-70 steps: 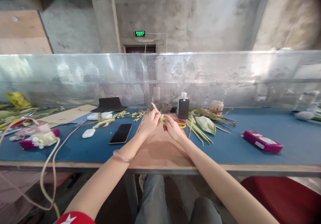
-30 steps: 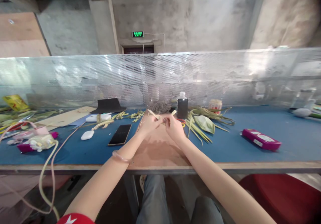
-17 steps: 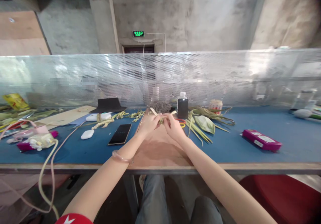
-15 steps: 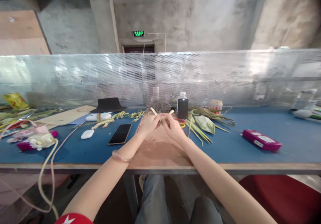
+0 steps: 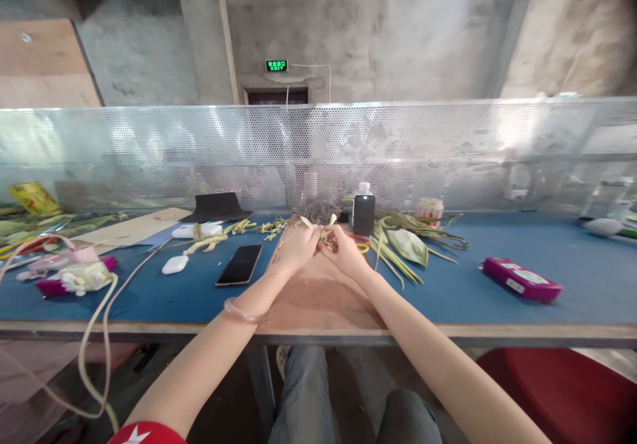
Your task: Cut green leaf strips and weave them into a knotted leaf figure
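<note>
— Where is the leaf strip (image 5: 322, 229)?

— Between both hands, just above the brown board (image 5: 318, 295) in the middle of the blue table (image 5: 497, 298). The left hand (image 5: 297, 247) and right hand (image 5: 344, 251) meet around it, fingertips touching.

— Are the fingers closed?

— Yes, both hands pinch the small folded piece. Its pale ends stick up and away from the fingers, one tilting left, one right.

— Which hand is nearer it?

— Equal; it sits in the gap between them, held from either side.

— Anything close by?

— A dark bottle (image 5: 363, 213) just behind the right hand, green leaves (image 5: 405, 245) to its right, a phone (image 5: 239, 264) left of the left wrist.
</note>
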Motion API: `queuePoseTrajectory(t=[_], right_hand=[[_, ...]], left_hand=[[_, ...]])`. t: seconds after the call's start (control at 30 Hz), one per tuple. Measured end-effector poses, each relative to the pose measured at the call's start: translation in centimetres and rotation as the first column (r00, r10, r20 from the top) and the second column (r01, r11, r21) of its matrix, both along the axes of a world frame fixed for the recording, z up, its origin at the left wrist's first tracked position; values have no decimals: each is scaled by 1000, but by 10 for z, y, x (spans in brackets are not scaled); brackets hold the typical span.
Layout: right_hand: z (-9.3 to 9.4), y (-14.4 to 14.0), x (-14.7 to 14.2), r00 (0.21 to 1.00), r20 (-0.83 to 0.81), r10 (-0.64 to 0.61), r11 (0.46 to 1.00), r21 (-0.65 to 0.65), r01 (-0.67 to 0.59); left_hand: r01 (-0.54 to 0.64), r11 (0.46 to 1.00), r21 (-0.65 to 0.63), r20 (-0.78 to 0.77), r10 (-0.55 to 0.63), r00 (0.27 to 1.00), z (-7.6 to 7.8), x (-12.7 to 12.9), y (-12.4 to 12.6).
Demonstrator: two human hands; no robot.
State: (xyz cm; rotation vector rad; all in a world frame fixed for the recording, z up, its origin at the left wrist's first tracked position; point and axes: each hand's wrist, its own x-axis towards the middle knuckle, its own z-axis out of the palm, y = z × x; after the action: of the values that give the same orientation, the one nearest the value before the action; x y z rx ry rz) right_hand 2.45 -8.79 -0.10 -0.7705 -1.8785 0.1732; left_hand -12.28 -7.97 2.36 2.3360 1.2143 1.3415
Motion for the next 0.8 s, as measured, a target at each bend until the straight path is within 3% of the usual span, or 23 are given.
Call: queuePoseTrajectory(t=[0.17,0.53,0.8], right_hand=[[1,-2,0,1000,5,0,1000,5,0],[5,-5,1,995,77,-61,998,3,61],[3,-6,3,994,105,-12,999,-33,15]], left_hand=[[26,999,24,-11,-25,1000,3,-1,0],[-57,997,57,30,56,998,0,-3,4],[-63,997,38,32,61,998,0,-5,3]])
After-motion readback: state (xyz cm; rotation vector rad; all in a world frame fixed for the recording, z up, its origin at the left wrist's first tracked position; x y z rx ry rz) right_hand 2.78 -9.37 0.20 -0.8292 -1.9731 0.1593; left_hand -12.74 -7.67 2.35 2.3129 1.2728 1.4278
